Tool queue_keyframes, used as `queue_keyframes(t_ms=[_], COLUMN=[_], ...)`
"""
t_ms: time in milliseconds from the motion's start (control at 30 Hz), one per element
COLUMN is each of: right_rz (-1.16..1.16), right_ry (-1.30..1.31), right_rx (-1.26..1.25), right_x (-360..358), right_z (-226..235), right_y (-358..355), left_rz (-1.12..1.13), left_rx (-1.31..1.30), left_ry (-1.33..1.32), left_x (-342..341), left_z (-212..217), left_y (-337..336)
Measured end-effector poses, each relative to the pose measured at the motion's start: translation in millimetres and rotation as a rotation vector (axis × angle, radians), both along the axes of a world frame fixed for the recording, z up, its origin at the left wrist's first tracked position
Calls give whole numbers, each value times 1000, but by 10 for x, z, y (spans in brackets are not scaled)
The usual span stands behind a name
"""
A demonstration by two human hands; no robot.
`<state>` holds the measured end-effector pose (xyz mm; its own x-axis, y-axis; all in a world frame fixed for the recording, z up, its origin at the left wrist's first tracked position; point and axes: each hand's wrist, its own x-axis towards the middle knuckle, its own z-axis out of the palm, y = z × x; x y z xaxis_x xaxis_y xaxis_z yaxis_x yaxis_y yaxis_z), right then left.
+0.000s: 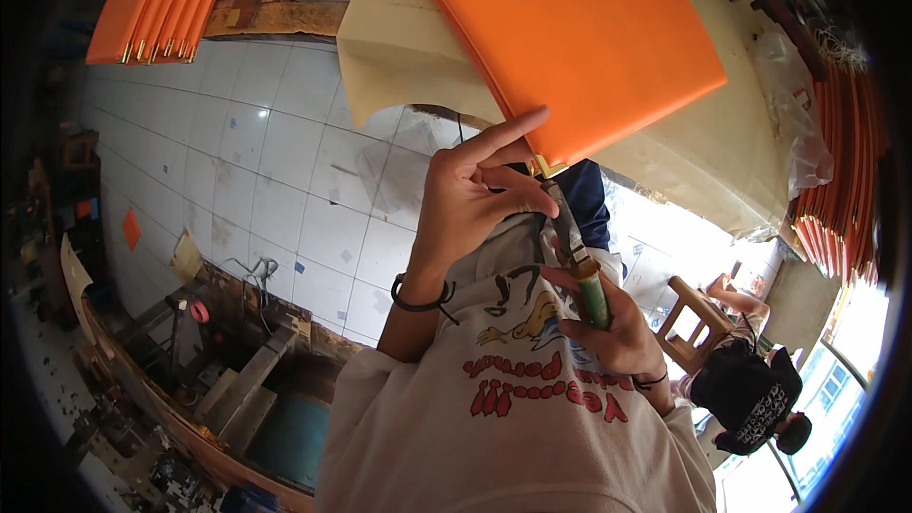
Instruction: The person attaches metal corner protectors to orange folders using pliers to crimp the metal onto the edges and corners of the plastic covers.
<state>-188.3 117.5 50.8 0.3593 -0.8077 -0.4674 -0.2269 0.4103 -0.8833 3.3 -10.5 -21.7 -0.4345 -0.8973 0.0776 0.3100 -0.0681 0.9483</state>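
A large smooth orange cover (pixel 579 38), folded and sheet-like, lies with one corner pointing toward me. A gold metal corner piece (pixel 544 167) sits on that tip. My left hand (pixel 475 190) is closed around the cover's edge there, its index finger stretched along the orange surface and its thumb beside the metal tool head. My right hand (pixel 617 328) grips a hand tool by its green handle (pixel 595 299). The tool's grey metal head (pixel 567 223) reaches up to the gold corner; its exact kind is unclear.
Beneath the cover spreads cream sheeting (pixel 703 166) on the worktable. Orange covers with gold corners are stacked at the upper left (pixel 157 14) and the right (pixel 841 171). A person in black (pixel 746 394) is near a wooden stool (pixel 689 323). A wooden-sided bench (pixel 237 399) stands lower left.
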Motion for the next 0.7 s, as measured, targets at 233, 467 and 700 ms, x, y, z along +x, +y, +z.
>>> queue_keyframes(t_ms=[233, 467, 700], right_rz=[-86, -98, -170], right_ry=[-113, -60, 101], right_rx=[121, 58, 115], right_x=[48, 81, 106], right_z=[54, 21, 79], right_y=[-42, -50, -77], left_rz=[50, 57, 59], left_rx=[14, -5, 31], left_ry=[51, 54, 55], left_x=[-65, -66, -66], left_z=[20, -7, 9], left_y=[-7, 4, -6])
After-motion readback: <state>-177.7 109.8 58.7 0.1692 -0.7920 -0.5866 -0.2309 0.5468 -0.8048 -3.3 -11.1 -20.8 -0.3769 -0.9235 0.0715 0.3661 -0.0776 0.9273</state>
